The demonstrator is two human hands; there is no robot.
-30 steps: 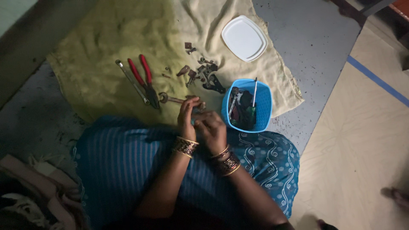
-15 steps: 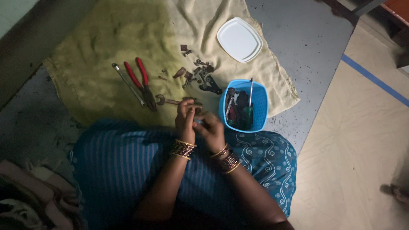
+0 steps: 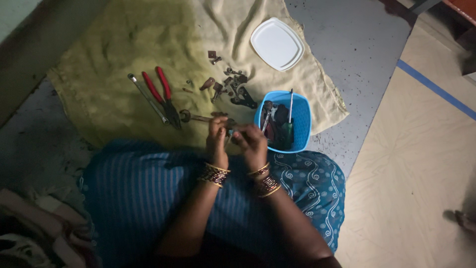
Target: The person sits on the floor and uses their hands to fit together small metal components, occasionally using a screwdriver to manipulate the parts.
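Note:
My left hand [image 3: 216, 140] and my right hand [image 3: 251, 142] meet over my lap, both closed on a small metal part [image 3: 230, 129] held between the fingertips; its shape is too small and dark to make out. Both wrists carry bangles. Just ahead of my hands lies a wrench [image 3: 198, 118] on the yellow cloth [image 3: 114, 59]. Red-handled pliers [image 3: 162, 94] and a thin metal tool [image 3: 146, 97] lie to the left.
A blue plastic tub [image 3: 299, 124] with screwdrivers and other tools stands right of my hands. Several small rusty metal parts [image 3: 230, 87] are scattered on the cloth. A white lid [image 3: 277, 43] lies further away. Blue patterned fabric [image 3: 148, 188] covers my lap.
The camera view has shifted slightly, so things sit a little lower and to the left. My hands stay together on the small part with only slight finger motion.

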